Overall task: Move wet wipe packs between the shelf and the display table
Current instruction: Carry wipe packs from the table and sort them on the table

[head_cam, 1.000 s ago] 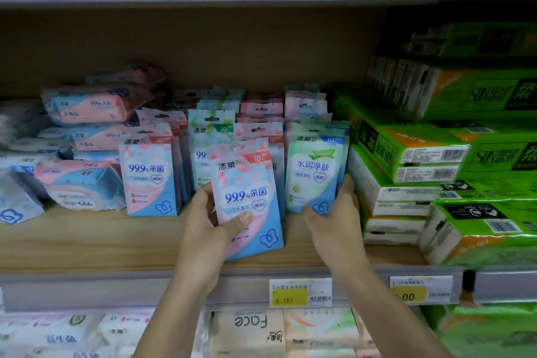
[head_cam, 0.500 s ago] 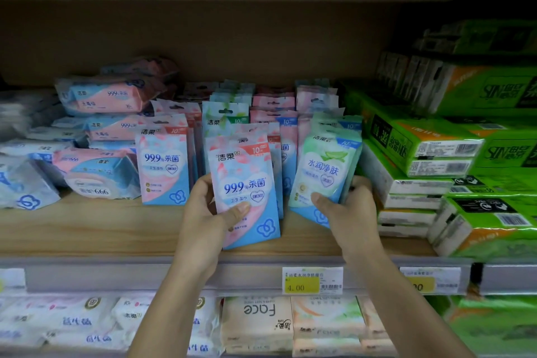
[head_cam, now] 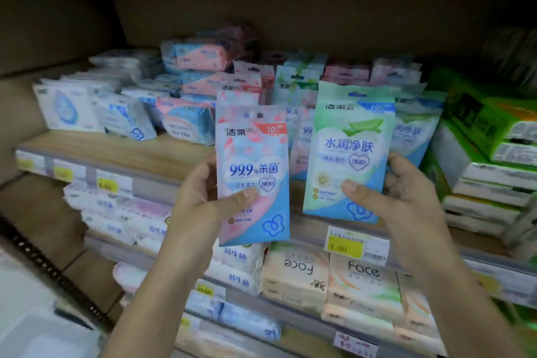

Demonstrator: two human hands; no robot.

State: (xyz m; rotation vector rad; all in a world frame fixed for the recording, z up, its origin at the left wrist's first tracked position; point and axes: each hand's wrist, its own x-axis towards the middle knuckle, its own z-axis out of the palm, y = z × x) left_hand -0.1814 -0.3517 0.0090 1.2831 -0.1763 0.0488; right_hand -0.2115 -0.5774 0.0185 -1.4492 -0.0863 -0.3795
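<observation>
The left hand [head_cam: 200, 206] pinches a pink-and-blue wipe pack [head_cam: 252, 160], thumb on its front. The right hand [head_cam: 406, 200] grips a green wipe pack [head_cam: 348, 142] likewise. Both stand upright, side by side, before the wooden shelf [head_cam: 130, 151], which holds more wipe packs [head_cam: 186, 122].

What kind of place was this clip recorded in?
Most likely a shop aisle, perhaps a supermarket: yellow price tags clipped along the shelf edge, rows of matching wet wipe packs standing on it, and stacked green tissue packs beside them.
</observation>
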